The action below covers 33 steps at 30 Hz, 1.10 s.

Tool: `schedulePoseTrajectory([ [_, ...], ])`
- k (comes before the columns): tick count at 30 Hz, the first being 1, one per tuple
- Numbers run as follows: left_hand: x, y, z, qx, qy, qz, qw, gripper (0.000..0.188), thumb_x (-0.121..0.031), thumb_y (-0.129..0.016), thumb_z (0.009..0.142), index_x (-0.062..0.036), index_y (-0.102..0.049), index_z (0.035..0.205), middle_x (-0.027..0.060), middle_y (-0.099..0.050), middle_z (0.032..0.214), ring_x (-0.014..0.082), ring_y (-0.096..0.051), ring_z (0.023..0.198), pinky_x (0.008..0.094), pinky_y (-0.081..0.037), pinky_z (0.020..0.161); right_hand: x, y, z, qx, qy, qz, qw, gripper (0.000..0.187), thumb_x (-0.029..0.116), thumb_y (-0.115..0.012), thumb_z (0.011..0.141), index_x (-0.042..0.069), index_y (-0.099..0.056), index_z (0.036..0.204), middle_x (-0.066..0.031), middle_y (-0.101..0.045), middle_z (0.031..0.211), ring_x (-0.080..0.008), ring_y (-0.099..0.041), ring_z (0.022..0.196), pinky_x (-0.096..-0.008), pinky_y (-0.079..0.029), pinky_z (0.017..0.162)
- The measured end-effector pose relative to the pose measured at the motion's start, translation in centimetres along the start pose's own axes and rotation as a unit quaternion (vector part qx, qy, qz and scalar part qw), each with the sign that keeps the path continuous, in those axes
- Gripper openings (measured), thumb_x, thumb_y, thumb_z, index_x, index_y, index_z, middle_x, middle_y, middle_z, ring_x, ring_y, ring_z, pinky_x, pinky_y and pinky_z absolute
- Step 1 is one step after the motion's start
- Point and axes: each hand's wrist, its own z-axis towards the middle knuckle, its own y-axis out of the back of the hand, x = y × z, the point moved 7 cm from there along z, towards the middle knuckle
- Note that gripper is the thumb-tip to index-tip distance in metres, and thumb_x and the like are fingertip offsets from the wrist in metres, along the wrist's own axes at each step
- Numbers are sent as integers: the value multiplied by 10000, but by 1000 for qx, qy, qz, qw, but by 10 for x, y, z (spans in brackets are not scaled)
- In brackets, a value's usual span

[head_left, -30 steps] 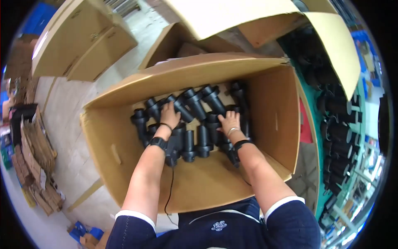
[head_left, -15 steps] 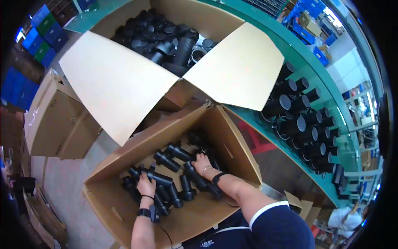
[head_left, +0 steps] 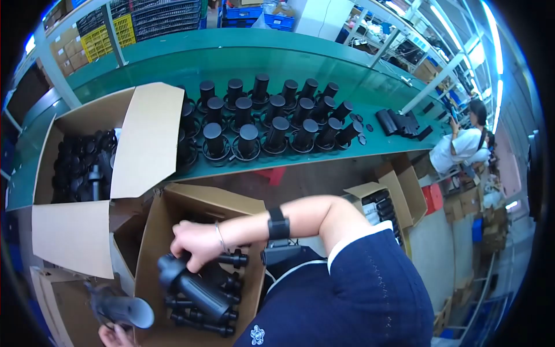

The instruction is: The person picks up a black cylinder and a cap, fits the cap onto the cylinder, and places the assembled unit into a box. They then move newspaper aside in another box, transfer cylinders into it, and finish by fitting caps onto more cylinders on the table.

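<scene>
My right hand (head_left: pixel 199 243) is closed round the wider end of a black ribbed cylinder (head_left: pixel 202 295) with a thick collar, held above the open cardboard box (head_left: pixel 155 254). More black cylindrical parts (head_left: pixel 202 329) lie in that box beneath it. At the lower left, past the box's left side, my left hand (head_left: pixel 117 336) grips another black cylinder (head_left: pixel 124 310) from below. Its pale grey round end faces right, and its far end is blurred. Only the fingers of my left hand show.
Several black cylinders (head_left: pixel 248 139) stand upright in rows on the green bench (head_left: pixel 231 170). A larger open carton (head_left: pixel 144 144) with black parts is at the left. Another box of parts (head_left: pixel 381 202) stands right of my arm. People (head_left: pixel 462 139) are farther right.
My view has swung right, showing more of the bench. Both hands were down among the parts in the box; now each has a black cylinder lifted, the left one outside the box.
</scene>
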Motion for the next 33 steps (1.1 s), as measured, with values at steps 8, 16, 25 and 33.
schedulePoseTrajectory([
  [8,-49,-76,126,-14,-73,-104,992,267,-80,-649,861,6,-548,1092,62,-583,987,119,-584,829,262,-512,684,35,223,47,-82,-70,169,980,358,213,-689,770,-16,-652,1043,-43,-666,906,-93,-593,780,-239,-480,679],
  [16,-9,-153,250,-17,-80,-18,996,160,-104,-661,856,-23,-535,911,46,-581,785,108,-592,727,221,-511,599,-42,293,241,-151,-44,307,939,150,221,-626,863,91,-621,937,8,-599,863,-84,-565,769,-235,-466,667],
  [25,21,-218,284,-21,-148,287,946,287,-43,-719,721,13,-547,944,215,-593,958,384,-579,940,403,-483,815,-174,238,358,-270,-210,149,928,458,378,-706,741,-9,-680,985,-105,-650,961,-218,-586,889,-324,-448,793],
  [33,43,-272,298,111,-102,444,883,225,-14,-588,787,7,-575,1010,221,-606,1025,375,-599,1006,426,-505,863,-265,230,394,-258,-319,136,902,425,267,-609,786,-75,-652,1035,-181,-653,1113,-296,-625,1048,-363,-469,887],
])
